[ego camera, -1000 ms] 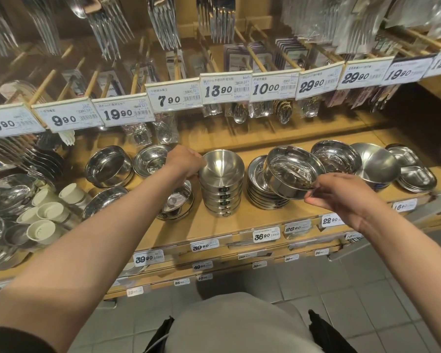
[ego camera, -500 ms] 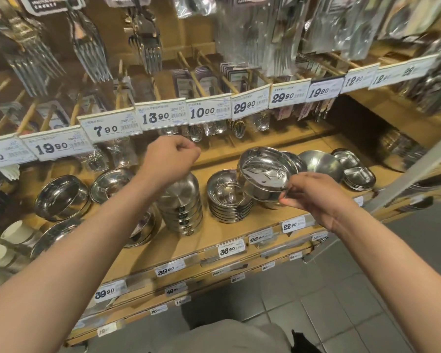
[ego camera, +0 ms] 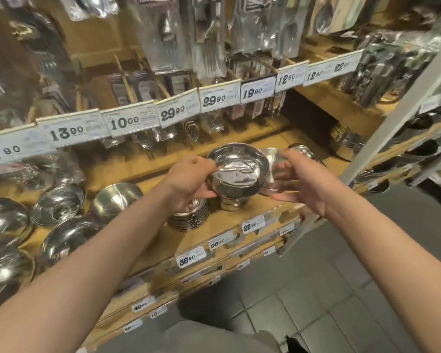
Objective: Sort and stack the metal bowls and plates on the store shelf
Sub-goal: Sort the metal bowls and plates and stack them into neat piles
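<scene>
Left hand grips the steel bowl by its rim above a bowl stack on the wooden shelf; right hand open beside it, fingers spread, hiding a neighbouring bowl

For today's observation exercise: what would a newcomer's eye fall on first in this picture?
A shiny metal bowl at the centre, gripped at its rim by the left hand above a stack of bowls. The right hand spreads open beside it. White price tags line the shelf edge above.
</scene>
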Demonstrator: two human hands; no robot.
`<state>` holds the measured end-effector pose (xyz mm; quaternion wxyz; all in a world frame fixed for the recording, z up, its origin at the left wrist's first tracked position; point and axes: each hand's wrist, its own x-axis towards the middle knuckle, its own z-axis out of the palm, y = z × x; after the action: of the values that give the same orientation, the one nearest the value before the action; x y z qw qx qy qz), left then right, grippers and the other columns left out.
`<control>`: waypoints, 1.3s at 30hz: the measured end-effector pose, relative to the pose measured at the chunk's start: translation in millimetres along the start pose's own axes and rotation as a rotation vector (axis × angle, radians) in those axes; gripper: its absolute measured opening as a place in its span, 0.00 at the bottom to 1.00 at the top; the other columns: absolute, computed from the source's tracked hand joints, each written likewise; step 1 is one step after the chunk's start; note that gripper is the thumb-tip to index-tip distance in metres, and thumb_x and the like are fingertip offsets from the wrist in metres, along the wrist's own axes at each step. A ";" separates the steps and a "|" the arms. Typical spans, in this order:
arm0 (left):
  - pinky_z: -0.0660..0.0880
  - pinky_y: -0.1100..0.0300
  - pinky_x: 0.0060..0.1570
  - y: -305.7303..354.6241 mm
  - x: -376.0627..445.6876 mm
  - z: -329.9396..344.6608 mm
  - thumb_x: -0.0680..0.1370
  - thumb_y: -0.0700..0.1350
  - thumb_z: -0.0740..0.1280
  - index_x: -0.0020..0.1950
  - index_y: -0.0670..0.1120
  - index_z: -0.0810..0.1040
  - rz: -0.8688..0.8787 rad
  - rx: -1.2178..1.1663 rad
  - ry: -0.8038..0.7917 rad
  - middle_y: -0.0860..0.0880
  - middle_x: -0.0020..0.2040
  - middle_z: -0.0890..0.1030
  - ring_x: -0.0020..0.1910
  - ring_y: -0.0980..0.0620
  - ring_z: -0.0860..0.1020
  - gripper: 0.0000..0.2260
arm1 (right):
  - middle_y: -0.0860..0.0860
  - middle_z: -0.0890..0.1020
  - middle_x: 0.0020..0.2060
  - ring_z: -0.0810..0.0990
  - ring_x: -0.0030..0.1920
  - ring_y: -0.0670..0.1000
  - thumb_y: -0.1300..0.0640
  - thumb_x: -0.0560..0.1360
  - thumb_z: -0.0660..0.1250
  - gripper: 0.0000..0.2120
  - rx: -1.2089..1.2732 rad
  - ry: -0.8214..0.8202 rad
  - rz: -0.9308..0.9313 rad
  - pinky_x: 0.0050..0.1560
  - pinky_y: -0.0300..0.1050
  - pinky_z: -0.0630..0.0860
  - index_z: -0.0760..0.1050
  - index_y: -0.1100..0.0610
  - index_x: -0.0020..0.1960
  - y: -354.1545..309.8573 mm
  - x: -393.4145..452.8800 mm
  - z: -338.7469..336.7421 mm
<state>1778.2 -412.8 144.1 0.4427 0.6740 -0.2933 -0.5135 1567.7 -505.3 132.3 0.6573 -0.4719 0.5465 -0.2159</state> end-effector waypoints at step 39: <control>0.81 0.46 0.56 -32.8 106.3 55.4 0.81 0.43 0.68 0.48 0.43 0.84 -0.090 0.178 0.578 0.45 0.47 0.85 0.48 0.45 0.83 0.07 | 0.58 0.86 0.37 0.85 0.36 0.50 0.59 0.80 0.68 0.09 -0.376 -0.259 -0.183 0.46 0.47 0.85 0.83 0.62 0.46 -10.7 172.5 -6.3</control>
<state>1755.5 -505.3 64.2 0.4237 0.8406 -0.1689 -0.2921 1617.8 -650.6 53.0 0.6002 -0.6571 0.4435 -0.1066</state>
